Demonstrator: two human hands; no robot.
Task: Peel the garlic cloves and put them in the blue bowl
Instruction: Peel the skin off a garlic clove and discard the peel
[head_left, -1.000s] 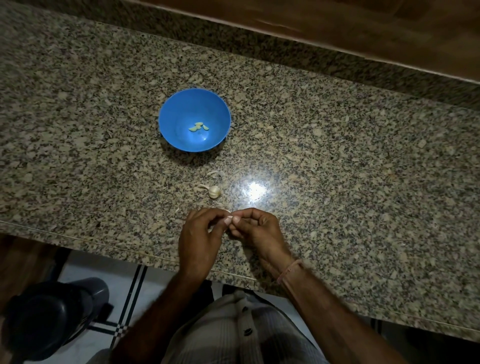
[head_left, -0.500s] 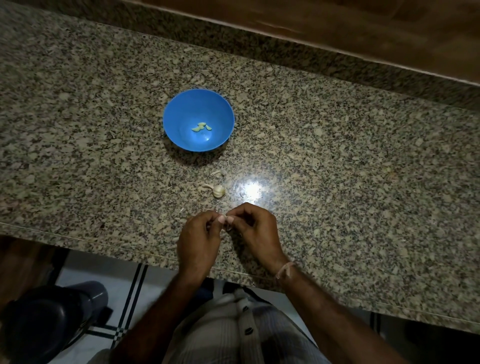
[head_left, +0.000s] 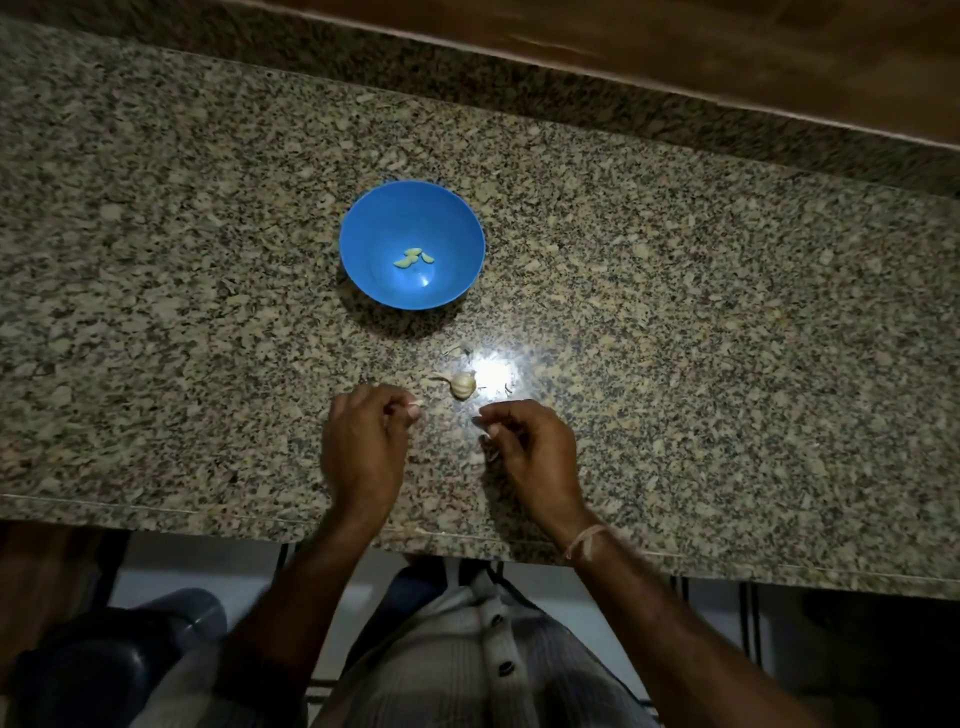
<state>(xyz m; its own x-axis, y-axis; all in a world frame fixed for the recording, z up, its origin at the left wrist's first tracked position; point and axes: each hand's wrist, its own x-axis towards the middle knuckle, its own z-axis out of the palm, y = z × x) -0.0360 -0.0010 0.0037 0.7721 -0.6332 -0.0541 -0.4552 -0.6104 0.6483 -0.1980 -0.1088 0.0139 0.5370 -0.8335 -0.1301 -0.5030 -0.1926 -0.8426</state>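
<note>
Now garlic bulb (head_left: 462, 384) just beyond, between left hand (head_left: 363, 447), right hand (head_left: 530, 452).

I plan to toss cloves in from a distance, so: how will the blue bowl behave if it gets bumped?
The blue bowl looks like thin plastic holding only three cloves, so it is probably light. The granite counter shines glossy, so a bump would likely slide it. Its rounded sides suggest a narrow base; it might rock.

Three cloves (head_left: 414, 257) in blue bowl (head_left: 371, 241), left fingers (head_left: 413, 411) perhaps pinching
</note>
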